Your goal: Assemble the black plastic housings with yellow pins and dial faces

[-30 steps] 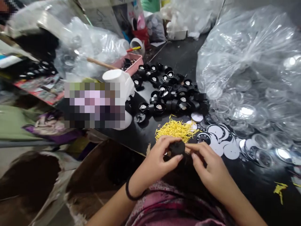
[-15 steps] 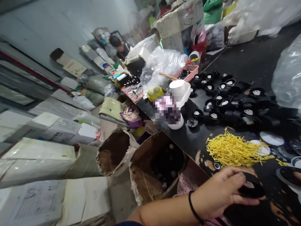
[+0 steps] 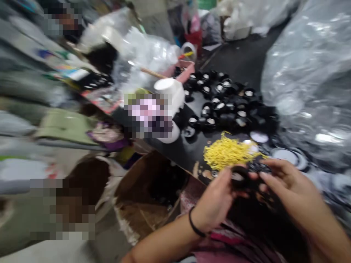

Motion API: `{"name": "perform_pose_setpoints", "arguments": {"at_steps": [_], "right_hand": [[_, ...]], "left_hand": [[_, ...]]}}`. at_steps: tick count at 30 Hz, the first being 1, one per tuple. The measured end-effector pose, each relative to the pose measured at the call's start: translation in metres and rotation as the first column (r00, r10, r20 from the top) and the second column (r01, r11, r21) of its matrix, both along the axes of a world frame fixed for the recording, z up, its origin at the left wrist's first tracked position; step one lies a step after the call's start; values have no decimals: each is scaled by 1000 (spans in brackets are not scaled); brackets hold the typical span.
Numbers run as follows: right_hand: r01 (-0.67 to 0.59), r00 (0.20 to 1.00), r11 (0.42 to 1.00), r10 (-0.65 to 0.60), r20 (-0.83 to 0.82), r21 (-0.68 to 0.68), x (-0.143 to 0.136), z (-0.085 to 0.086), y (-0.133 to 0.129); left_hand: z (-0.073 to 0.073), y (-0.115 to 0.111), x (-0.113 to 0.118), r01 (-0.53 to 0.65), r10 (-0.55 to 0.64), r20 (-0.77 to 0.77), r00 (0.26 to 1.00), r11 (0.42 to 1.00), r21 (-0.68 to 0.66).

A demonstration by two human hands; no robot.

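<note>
My left hand (image 3: 215,197), with a dark band at the wrist, grips a black ring-shaped plastic part (image 3: 239,176) near the table's front edge. My right hand (image 3: 292,188) comes in from the right, its thumb and fingers closed on a smaller black round part (image 3: 259,167). The two parts are side by side; blur hides whether they touch. Just beyond the hands lies a pile of thin yellow strips (image 3: 229,151). Many black round parts (image 3: 219,106) with pale spots inside are grouped farther back on the dark table (image 3: 233,58).
A large clear plastic bag (image 3: 309,84) bulges at the right. White discs (image 3: 286,157) lie beside it. Left of the black parts are a white container (image 3: 175,95) and a pink tray (image 3: 188,71). An open cardboard box (image 3: 131,197) stands below the table edge.
The view has swung right. My right hand has come into view holding a black round part, close to the part in my left hand. My left hand still holds its black part.
</note>
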State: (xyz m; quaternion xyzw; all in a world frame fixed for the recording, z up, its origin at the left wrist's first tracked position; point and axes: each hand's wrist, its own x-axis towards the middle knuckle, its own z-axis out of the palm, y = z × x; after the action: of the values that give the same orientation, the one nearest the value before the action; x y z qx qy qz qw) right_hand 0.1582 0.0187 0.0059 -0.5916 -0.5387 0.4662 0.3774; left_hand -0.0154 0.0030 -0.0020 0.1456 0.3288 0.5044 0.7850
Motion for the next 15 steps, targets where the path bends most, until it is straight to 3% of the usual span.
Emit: {"name": "perform_pose_setpoints", "arguments": {"at_steps": [2,4,10,15], "right_hand": [[37,982,987,-64,-178,-154,-14,9,3],[44,965,977,-96,-243,-210,-18,13,5],[123,991,990,-119,64,-66,1,9,4],[70,998,995,-70,2,-65,-1,11,3]], "left_hand": [[0,4,-1,-76,75,-57,996,997,-18],[0,7,-3,-86,84,-82,993,996,-19],[4,3,-2,-28,25,-54,998,997,-67],[3,2,2,-4,-2,-95,995,998,-57]]}}
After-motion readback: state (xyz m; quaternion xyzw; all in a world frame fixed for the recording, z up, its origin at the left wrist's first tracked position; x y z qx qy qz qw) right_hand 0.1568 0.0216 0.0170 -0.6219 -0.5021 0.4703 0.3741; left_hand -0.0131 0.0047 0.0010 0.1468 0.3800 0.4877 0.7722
